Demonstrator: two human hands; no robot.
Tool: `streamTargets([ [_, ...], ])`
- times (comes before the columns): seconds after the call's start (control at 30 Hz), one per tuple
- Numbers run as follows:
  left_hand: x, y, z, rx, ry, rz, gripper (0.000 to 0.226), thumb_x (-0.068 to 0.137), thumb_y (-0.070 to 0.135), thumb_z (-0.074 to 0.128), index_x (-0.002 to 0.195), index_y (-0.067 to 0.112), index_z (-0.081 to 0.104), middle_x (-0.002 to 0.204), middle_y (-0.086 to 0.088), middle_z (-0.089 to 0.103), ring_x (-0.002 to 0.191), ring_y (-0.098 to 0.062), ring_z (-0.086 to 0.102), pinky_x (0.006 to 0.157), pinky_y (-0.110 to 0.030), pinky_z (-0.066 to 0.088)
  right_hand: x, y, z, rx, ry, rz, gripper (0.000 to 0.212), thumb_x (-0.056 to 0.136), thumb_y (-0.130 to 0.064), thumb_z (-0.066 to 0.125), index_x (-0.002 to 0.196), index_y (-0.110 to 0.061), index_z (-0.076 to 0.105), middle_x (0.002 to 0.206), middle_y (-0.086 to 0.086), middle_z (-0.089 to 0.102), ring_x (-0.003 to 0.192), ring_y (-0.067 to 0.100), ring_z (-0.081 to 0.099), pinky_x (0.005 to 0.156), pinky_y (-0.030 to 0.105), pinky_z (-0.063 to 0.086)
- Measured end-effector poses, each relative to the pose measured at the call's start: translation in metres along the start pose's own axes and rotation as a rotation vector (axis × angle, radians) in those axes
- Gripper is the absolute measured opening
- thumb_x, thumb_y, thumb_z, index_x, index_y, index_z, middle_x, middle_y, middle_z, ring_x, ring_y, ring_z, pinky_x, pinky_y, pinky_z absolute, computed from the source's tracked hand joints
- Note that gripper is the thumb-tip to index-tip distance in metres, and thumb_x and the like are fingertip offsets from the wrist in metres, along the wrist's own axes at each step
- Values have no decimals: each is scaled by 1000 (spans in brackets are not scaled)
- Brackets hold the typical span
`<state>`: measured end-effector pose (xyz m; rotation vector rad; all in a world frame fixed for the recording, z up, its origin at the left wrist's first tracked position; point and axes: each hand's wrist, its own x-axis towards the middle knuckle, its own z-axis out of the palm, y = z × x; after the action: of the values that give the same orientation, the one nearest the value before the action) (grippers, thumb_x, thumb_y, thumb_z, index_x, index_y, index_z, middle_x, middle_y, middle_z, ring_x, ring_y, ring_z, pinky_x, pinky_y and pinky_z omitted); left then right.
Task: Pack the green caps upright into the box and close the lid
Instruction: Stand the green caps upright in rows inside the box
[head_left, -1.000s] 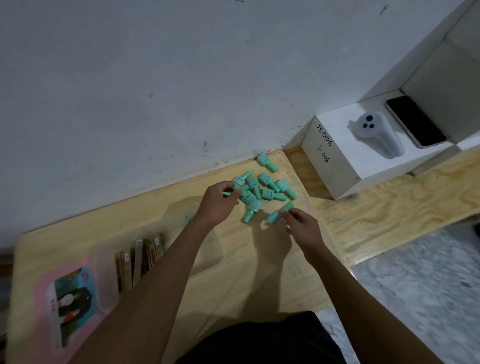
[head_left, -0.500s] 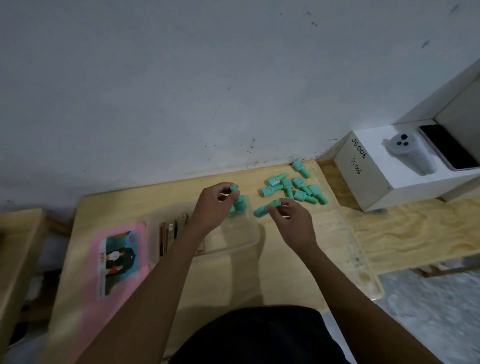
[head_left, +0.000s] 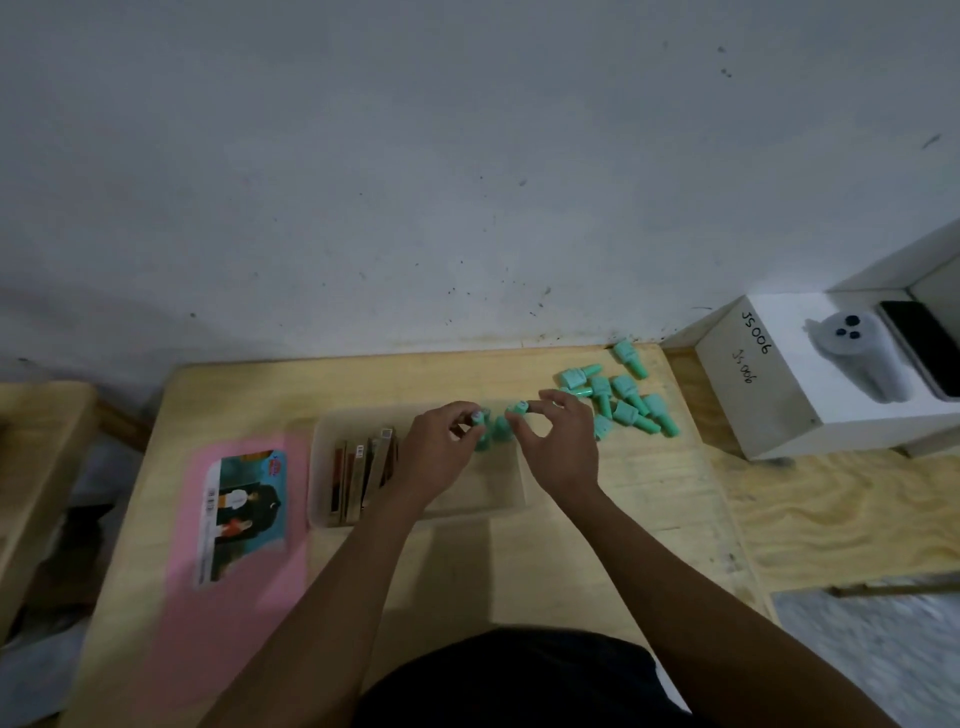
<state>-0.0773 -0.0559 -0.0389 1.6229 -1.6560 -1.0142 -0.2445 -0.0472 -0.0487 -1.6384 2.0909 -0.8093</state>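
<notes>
A clear plastic box (head_left: 498, 506) lies on the wooden table in the middle of the head view. My left hand (head_left: 436, 457) holds a green cap (head_left: 482, 423) upright over the box's far right corner. My right hand (head_left: 558, 441) pinches another green cap (head_left: 517, 408) just beside it. One more cap (head_left: 501, 428) stands between them in the box. Several loose green caps (head_left: 623, 402) lie on their sides on the table to the right, near the wall.
Thin brown sticks (head_left: 363, 478) fill the box's left part. A pink lid (head_left: 239, 525) with a picture label lies left of the box. A white carton (head_left: 795, 379) carrying a grey device and a phone stands at the right.
Both hands carried their caps left from the loose pile to the box's far right corner. The view has also shifted, so the box and lid now show fully.
</notes>
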Motion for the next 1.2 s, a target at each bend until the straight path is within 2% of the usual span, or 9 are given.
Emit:
streamTargets([
  [0.07,1,-5,4,4,-9,-11,22,83,24,69,106,23,70,95,5,72,81,-10,64,74,-27,54,-3,5,4,-70,9,5,31,83,-44,70,105,-23,74,128,-4,59,123,17,45,99,38,43],
  [0.2,2,-9,12,10,-46,-22,27,83,22,70,110,19,70,102,0,72,84,-11,62,76,-25,49,-7,15,10,-187,17,-33,26,82,-44,71,100,-27,76,125,-4,61,120,19,49,94,40,47],
  [0.33,3,-9,20,40,-68,-35,29,84,23,69,113,20,69,107,-1,72,91,-15,64,82,-31,53,-9,17,15,-257,50,-70,22,79,-44,73,94,-28,77,120,-3,64,116,21,53,87,39,47],
  [0.5,3,-13,28,121,-56,21,30,85,20,67,115,19,68,107,0,68,82,-8,55,67,-20,40,-10,16,15,-397,47,-160,23,78,-42,73,93,-26,78,118,-1,65,115,25,56,85,42,49],
  [0.57,3,-14,30,136,-48,22,30,86,19,66,116,19,67,106,0,65,81,-9,53,65,-21,39,-8,14,14,-439,33,-176,23,80,-43,71,94,-25,77,119,0,65,116,24,56,85,43,48],
  [0.7,4,-15,33,142,-19,1,31,88,21,63,118,18,67,101,0,63,79,-12,54,67,-26,43,-6,15,12,-449,26,-205,26,80,-45,70,95,-25,77,120,1,65,117,25,55,86,44,48],
  [1.0,5,-13,37,160,19,7,28,88,19,63,116,16,68,101,-2,64,75,-10,52,65,-24,38,-2,15,11,-449,2,-205,26,80,-45,69,95,-25,75,122,1,63,119,24,53,88,45,48],
  [1.2,3,-11,36,150,43,-3,28,86,20,65,114,16,68,103,-2,66,85,-18,60,69,-28,47,-2,15,9,-434,-21,-193,29,82,-48,67,101,-26,73,123,0,63,119,23,53,90,43,47],
])
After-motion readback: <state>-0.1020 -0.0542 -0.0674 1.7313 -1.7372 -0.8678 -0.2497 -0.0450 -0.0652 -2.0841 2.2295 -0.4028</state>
